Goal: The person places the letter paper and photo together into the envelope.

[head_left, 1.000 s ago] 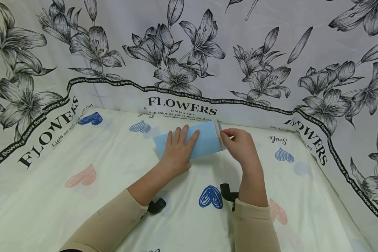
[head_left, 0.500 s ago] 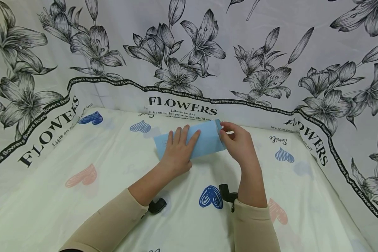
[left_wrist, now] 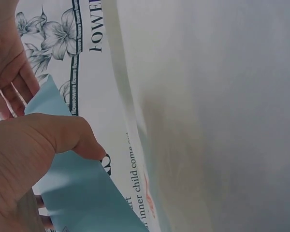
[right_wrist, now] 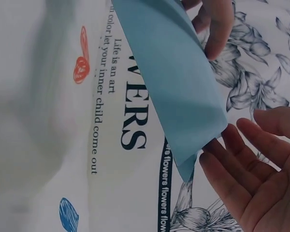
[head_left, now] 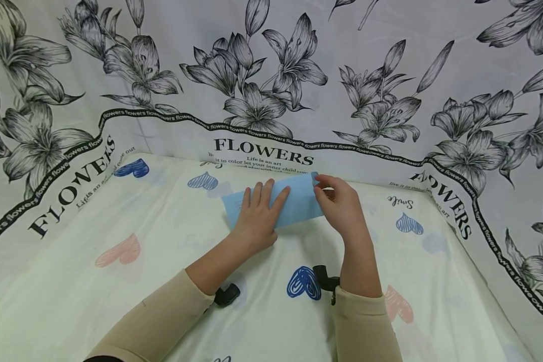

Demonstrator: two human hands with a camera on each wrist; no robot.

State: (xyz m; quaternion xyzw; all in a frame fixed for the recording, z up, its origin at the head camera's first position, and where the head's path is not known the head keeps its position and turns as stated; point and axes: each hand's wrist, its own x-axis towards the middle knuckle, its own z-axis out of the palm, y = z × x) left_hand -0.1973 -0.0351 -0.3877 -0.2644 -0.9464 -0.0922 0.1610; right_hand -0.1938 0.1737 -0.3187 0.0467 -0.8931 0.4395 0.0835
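Note:
A light blue paper envelope [head_left: 298,198] slants over the bedding in the head view, with faint print near its left end. My left hand [head_left: 255,218] holds it by the middle. Its fingers spread over the upper face, while the left wrist view shows the thumb [left_wrist: 82,137] across the other side. At the envelope's right end, my right hand [head_left: 345,211] pinches the narrow flap [head_left: 314,178] between thumb and fingers. From the right wrist, the envelope [right_wrist: 179,87] tapers to a bent corner beside my fingertips [right_wrist: 208,162].
White bedding [head_left: 163,216] with printed hearts lies below my hands. Behind it rises a white cloth [head_left: 371,30] with black flower drawings and lettering. Black camera mounts [head_left: 327,279] stick out from both sleeve cuffs.
The beige strip seen along the envelope's right end is out of sight now, and the blue flap there has turned over towards the face. My right hand has shifted slightly left; my left stays put.

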